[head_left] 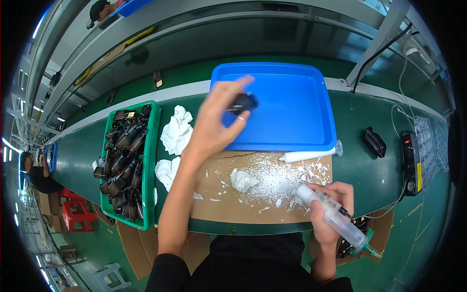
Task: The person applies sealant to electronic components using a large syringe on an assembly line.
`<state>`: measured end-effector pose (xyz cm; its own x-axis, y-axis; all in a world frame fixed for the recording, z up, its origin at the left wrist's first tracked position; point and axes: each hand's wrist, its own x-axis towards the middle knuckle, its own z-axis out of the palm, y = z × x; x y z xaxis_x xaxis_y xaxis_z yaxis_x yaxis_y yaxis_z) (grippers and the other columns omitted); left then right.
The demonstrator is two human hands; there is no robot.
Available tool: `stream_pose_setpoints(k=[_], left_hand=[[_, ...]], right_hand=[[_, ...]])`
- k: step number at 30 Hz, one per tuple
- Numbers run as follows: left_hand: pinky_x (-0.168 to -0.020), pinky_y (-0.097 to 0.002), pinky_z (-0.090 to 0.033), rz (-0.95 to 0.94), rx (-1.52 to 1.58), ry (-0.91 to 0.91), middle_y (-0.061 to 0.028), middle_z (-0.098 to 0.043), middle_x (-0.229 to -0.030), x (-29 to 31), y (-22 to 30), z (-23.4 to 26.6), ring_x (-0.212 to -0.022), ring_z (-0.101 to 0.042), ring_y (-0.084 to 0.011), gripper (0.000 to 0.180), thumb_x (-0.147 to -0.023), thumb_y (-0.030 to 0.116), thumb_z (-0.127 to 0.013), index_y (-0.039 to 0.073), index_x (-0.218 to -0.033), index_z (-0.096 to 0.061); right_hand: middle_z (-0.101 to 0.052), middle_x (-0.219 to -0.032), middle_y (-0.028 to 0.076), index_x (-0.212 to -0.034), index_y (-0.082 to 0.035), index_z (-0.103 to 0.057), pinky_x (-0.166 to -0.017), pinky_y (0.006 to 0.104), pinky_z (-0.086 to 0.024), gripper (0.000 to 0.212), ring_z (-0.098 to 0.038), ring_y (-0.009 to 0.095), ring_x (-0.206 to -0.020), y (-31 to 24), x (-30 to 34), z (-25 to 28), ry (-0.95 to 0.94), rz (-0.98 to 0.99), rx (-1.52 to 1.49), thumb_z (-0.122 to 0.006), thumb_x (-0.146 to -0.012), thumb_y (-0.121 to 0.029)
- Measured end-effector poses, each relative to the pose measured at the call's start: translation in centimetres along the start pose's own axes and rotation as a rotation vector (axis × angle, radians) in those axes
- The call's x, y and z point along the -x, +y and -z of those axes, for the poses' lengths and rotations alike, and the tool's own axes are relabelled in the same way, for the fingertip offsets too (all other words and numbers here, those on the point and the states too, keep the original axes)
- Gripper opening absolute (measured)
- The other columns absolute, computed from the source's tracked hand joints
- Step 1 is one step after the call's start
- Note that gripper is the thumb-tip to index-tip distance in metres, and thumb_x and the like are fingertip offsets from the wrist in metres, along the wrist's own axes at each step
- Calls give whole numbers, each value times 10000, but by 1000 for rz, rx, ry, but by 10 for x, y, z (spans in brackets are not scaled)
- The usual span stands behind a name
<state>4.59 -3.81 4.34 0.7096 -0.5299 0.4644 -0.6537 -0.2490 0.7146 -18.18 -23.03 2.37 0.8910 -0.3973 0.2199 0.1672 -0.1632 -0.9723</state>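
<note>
My left hand (215,113) is raised over the left side of the blue tray (287,104), its fingers and thumb around a small black plastic part (242,103); motion blurs the part's details. Low on the right, my right hand (327,214) grips a translucent dispensing syringe (346,228) with a green fitting at its lower end. Its white tip points up and left toward a cardboard sheet (214,204) spattered with white paste (277,182). On that sheet lies a crumpled white tissue (243,180). Against the tray's near edge rests a white tube (309,155).
A green crate (152,165) full of black plastic parts (124,160) stands on the left, with crumpled tissues (177,131) beside it. One black part (374,142) lies at right near a power strip (411,163). Open cardboard boxes (382,238) sit below the bench edge.
</note>
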Motion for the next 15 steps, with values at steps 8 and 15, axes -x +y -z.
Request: stream_pose_setpoints(k=[8, 15], left_hand=[[-654, -337, -470, 327, 1335, 83, -111, -498, -1160, 45, -6, -21, -881, -547, -200, 720, -933, 384, -556, 90, -1478, -187], [-658, -323, -448, 286, 1586, -324, -91, -507, -993, 67, 4, -29, -779, -505, -168, 733, -897, 568, -506, 63, -1382, -289]], right_hand=[[-616, -896, 176, -1103, 8, -402, -807, 355, -534, 501, -671, 277, -891, -34, -23, -12, 108, 175, 35, -723, -796, -224], [-659, -932, 278, -989, -5, -336, -726, 273, -541, 544, -688, 253, -838, -65, -29, -35, 40, 277, 14, -772, -744, -221]])
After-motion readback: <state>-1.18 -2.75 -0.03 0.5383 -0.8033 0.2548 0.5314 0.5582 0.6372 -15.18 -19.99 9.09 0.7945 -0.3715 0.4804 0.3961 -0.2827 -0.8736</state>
